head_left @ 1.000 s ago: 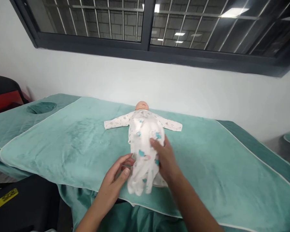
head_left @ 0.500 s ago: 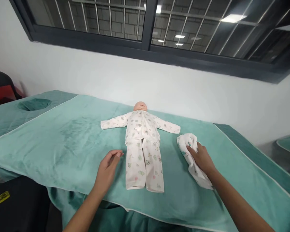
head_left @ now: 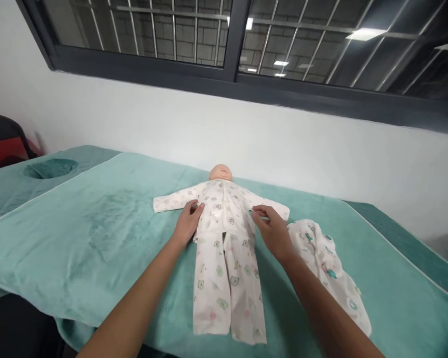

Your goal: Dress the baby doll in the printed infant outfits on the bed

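A baby doll (head_left: 220, 174) lies on its back on a teal towel (head_left: 97, 233), dressed in a white printed top and trousers (head_left: 224, 258), arms spread. My left hand (head_left: 188, 221) rests against the doll's left flank at the top's hem, fingers curled on the cloth. My right hand (head_left: 271, 228) is at the other flank, thumb and fingers pinched on the edge of the top. A second white printed garment (head_left: 326, 263) lies crumpled on the towel to the right of my right forearm.
The towel covers a teal massage bed with a face hole (head_left: 50, 168) at the far left. A white wall and a dark-framed barred window (head_left: 231, 44) stand behind. A black and red chair (head_left: 2, 144) is at the left edge.
My right hand has let go of the crumpled garment on the right and come to the doll's side. My left hand has moved up from beside the legs to the doll's waist.
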Action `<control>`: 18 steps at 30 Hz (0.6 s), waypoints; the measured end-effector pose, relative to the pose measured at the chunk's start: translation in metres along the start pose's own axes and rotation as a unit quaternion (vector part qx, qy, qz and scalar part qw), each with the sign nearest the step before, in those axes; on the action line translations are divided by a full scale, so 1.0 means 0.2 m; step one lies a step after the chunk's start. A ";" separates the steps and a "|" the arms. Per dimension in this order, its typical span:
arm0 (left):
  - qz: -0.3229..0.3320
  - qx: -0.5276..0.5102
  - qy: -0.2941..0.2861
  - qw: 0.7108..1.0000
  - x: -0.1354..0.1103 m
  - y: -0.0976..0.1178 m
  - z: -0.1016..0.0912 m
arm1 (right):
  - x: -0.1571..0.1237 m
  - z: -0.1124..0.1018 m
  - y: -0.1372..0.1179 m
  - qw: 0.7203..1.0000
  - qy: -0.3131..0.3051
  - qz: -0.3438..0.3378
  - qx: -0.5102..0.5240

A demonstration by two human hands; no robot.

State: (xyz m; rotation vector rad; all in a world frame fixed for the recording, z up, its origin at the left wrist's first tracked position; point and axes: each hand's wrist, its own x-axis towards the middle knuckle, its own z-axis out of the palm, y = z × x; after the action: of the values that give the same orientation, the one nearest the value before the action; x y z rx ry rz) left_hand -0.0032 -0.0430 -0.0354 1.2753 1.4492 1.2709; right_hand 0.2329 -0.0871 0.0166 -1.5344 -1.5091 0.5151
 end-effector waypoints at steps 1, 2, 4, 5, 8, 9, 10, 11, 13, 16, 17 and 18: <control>0.035 0.025 0.029 0.999 0.03 0.00 0.00 | 0.07 0.06 -0.03 1.000 0.002 -0.010 0.008; 0.072 0.045 0.055 0.995 0.06 0.01 0.01 | 0.14 0.11 -0.06 1.000 0.005 -0.020 0.012; 0.142 0.071 0.076 0.984 0.15 0.05 0.04 | 0.31 0.20 -0.12 0.999 -0.003 -0.038 -0.005; 0.168 0.078 0.067 0.980 0.20 0.08 0.07 | 0.39 0.25 -0.14 0.999 -0.018 -0.038 -0.029; 0.203 0.087 0.005 0.975 0.36 0.15 0.17 | 0.59 0.37 -0.15 0.986 -0.085 -0.012 -0.143; 0.213 0.092 -0.015 0.973 0.41 0.16 0.20 | 0.63 0.40 -0.15 0.980 -0.103 -0.003 -0.171; 0.221 0.098 -0.033 0.970 0.45 0.17 0.22 | 0.67 0.42 -0.13 0.975 -0.117 0.003 -0.187; 0.230 0.103 -0.050 0.967 0.48 0.17 0.24 | 0.69 0.43 -0.12 0.973 -0.126 0.005 -0.194; 0.242 0.113 -0.079 0.960 0.51 0.16 0.26 | 0.71 0.45 -0.09 0.972 -0.132 0.002 -0.194; 0.238 0.121 -0.105 0.958 0.52 0.15 0.25 | 0.72 0.45 -0.05 0.972 -0.127 -0.007 -0.196; 0.233 0.122 -0.112 0.958 0.52 0.15 0.24 | 0.72 0.45 -0.05 0.973 -0.125 -0.010 -0.193; 0.227 0.123 -0.118 0.959 0.52 0.15 0.24 | 0.72 0.45 -0.05 0.975 -0.124 -0.013 -0.186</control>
State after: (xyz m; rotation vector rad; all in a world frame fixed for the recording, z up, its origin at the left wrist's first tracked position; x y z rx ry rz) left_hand 0.0317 0.0673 -0.0084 1.9412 1.2072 1.1908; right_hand 0.1804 0.0740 0.0197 -1.7810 -1.8980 0.4381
